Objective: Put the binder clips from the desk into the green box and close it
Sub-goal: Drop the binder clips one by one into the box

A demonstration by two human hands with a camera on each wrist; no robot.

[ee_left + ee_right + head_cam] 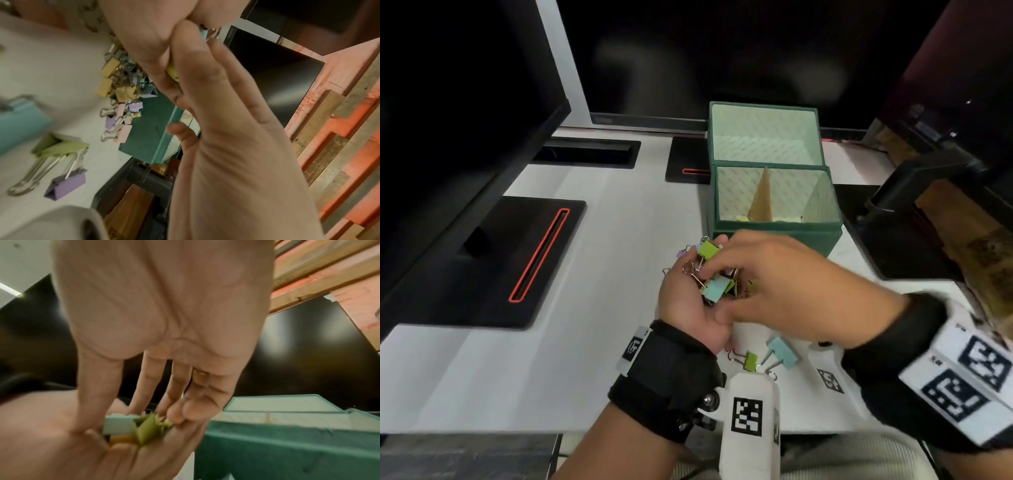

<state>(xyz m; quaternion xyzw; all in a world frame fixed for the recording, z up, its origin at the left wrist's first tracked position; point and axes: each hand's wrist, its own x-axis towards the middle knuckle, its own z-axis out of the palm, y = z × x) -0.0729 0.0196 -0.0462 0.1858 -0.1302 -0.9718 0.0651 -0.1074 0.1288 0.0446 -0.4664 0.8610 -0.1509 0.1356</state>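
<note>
Several binder clips (714, 274) — green, pale blue, lilac, with wire handles sticking out — sit heaped in the cupped left hand (688, 301), palm up, just in front of the green box (774, 236). The right hand (787, 291) lies over the heap, its fingers (176, 395) fairly straight and pressing down on the clips rather than curled round any one; the two hands together cradle the load. More clips remain on the desk (602, 240): a green clip (750, 361) and a blue clip (784, 352) near the wrists, and the left wrist view shows a loose pile (121, 91) lying against the box's side, plus a purple clip (65, 186).

These clips look light, stiff and slick, and their handles tangle, so a scooped handful is likely to shed a few; single ones are best pinched by the folded body, not the swinging wire loops.

The box stands open, its lid (763, 133) hinged back, with pale lining and something brown propped inside. Dark monitors (448, 137) ring the desk.
</note>
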